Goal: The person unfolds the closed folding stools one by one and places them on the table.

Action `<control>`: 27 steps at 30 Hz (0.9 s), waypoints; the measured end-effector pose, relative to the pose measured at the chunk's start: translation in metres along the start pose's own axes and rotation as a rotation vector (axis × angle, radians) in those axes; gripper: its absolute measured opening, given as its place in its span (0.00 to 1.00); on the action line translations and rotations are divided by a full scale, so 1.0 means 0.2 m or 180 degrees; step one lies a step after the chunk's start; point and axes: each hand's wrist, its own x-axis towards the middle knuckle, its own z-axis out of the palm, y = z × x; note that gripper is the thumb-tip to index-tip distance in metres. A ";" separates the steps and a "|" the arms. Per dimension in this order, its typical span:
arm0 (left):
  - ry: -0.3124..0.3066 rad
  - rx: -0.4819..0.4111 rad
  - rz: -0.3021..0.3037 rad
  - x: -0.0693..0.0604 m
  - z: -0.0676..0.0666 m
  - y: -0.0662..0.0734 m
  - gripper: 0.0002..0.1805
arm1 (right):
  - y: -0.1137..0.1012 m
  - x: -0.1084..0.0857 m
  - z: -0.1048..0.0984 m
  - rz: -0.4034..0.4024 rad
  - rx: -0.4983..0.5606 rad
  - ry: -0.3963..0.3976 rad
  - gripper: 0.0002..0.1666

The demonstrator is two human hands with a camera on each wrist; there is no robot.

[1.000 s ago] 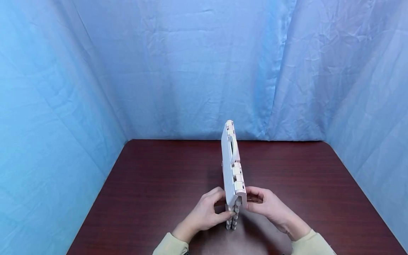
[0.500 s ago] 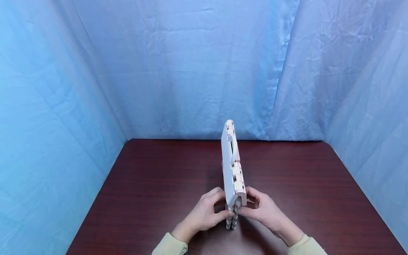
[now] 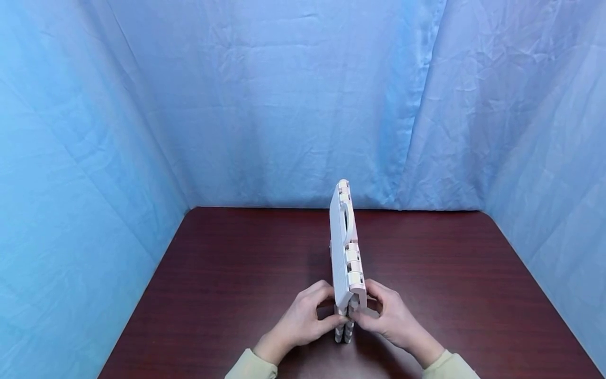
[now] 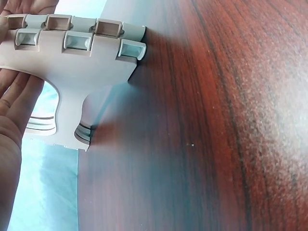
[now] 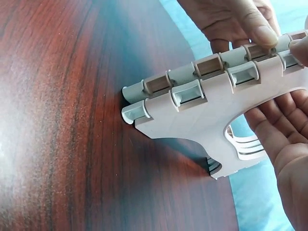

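A folded white and pale pink plastic folding step stool (image 3: 343, 252) stands on edge on the table, its hinged top edge and oval handle slot facing up. My left hand (image 3: 303, 318) grips its near left side, thumb on the knuckled near edge. From the other side my right hand (image 3: 395, 321) holds it, thumb pressed to that same edge. In the right wrist view, the thumbs of my left hand (image 5: 236, 24) and right hand (image 5: 291, 154) lie close together on two side-by-side hinged leg edges (image 5: 207, 72). Fingers behind the panels are partly hidden.
The dark red-brown wooden table (image 3: 227, 263) extends on both sides of the stool. Light blue curtains (image 3: 284, 105) hang behind it and along the left and right sides.
My right hand has moved left, and its thumb has come onto the stool's near edge beside the left thumb. The left hand keeps its hold. The stool has barely shifted.
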 end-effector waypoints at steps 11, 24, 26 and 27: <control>0.0101 -0.0011 0.0019 -0.01 0.00 0.00 0.22 | 0.00 0.00 0.01 -0.0124 -0.0129 0.0079 0.25; 0.0123 0.0226 0.0324 -0.01 -0.02 0.00 0.24 | 0.00 -0.02 0.01 -0.0181 -0.0661 0.0167 0.27; 0.0110 0.0242 0.0325 -0.01 -0.02 0.00 0.24 | 0.00 -0.02 0.01 -0.0202 -0.0689 0.0178 0.27; 0.0104 0.0260 0.0319 -0.01 -0.03 -0.01 0.24 | 0.00 -0.02 0.01 -0.0206 -0.0701 0.0186 0.27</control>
